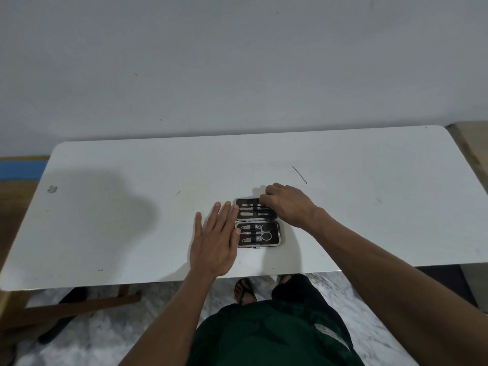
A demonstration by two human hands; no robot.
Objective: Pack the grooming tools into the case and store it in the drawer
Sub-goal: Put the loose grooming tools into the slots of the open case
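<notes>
- Case (pixel 257 222): small, dark-lined, metal-rimmed, lying open flat on the white table (pixel 132 220). Two halves, hinge running left-right between them. Sits just right of table centre, near the front edge.
- Far half (pixel 249 208), at 12 o'clock from the hinge: several slim metal tools (pixel 249 214) lie side by side under a dark strap. Right end of this half is hidden by the right hand.
- Near half (pixel 274 233), at 6 o'clock from the hinge: small scissors (pixel 265 232) with ring handles toward 3 o'clock, plus two flat pointed pieces at the 9 o'clock end; exact kind too small to tell.
- Left hand (pixel 215 243): palm down, fingers spread and straight, flat on the table at 9 o'clock of the case. Fingertips touch the case's left rim. Gripping nothing.
- Right hand (pixel 286 206): fingers curled down over the far half's 3 o'clock end, knuckles up. Fingertips hidden; cannot tell whether they pinch a tool or only press on the case.
- Thin dark line (pixel 299 174) on the tabletop at 1 o'clock from the case, well apart; a scratch or a wire, unclear.
- Below the table's front edge: dark green garment (pixel 264 336), a sandalled foot (pixel 244 290), marbled floor (pixel 111 339).
</notes>
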